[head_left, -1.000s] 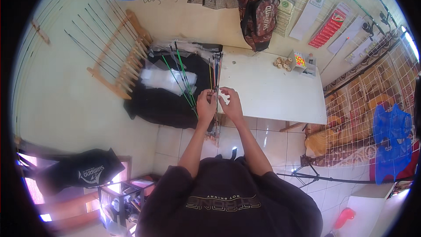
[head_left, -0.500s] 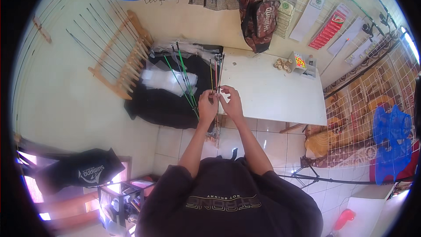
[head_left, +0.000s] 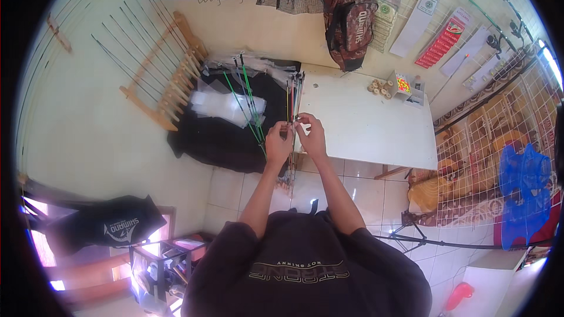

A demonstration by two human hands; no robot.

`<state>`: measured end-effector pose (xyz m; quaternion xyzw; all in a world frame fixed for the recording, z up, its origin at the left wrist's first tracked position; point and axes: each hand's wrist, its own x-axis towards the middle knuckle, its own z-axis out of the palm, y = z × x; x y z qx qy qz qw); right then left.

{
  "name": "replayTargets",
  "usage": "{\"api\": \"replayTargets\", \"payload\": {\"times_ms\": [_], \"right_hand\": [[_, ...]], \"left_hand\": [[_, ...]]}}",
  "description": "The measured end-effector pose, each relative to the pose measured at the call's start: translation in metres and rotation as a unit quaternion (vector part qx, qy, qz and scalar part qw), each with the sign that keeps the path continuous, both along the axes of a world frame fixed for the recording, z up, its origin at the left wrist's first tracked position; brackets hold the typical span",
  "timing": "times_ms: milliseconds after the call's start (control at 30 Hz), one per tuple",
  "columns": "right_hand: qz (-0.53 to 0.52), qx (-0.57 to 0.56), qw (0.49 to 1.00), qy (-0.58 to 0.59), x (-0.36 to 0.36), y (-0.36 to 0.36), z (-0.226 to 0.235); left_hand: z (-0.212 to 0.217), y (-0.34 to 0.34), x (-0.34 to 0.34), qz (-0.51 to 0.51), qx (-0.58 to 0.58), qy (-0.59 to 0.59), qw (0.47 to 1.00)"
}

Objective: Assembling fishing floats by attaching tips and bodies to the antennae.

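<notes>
A bundle of thin fishing rods [head_left: 293, 95], some dark, one yellow and one red, stands roughly upright at the left edge of the white table. My left hand [head_left: 278, 141] is closed around its near side, thumb and fingertips pinched at the rods. From the other side my right hand [head_left: 313, 138] meets it, with bent fingers pinching at the same spot. Whatever small part lies between the fingertips is too small to make out. Left of the bundle, several green rods [head_left: 247, 90] lean across a black cloth [head_left: 226, 151], close to my left hand.
Clear plastic sleeves [head_left: 218, 107] lie on the black cloth. The white table [head_left: 364, 132] carries pale round pieces [head_left: 380, 88] and a small box [head_left: 402, 83]. A wooden rod rack [head_left: 176, 89] stands at the left, and a camouflage bag [head_left: 352, 17] hangs on the wall.
The whole view has shifted slightly. Both hands stay at the rod bundle, with only small finger movements.
</notes>
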<state>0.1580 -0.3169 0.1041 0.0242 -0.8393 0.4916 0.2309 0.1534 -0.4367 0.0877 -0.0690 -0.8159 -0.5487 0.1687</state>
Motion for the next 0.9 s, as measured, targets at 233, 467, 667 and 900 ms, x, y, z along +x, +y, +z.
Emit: {"api": "replayTargets", "payload": {"times_ms": [233,467,667,900], "right_hand": [[0.008,-0.06,0.998,-0.011,0.0,0.0,0.003],[0.05,-0.091,0.995,-0.007,0.01,-0.001,0.007],[0.041,-0.038,0.998,-0.012,0.011,0.001,0.011],[0.058,-0.061,0.996,-0.016,0.015,0.002,0.015]], "left_hand": [[0.011,0.001,0.007,-0.002,-0.025,0.033,0.999],[0.014,-0.001,0.01,-0.008,-0.028,0.057,0.998],[0.013,0.001,0.01,-0.003,-0.038,0.067,0.997],[0.012,0.0,0.01,-0.002,-0.008,0.04,0.999]]}}
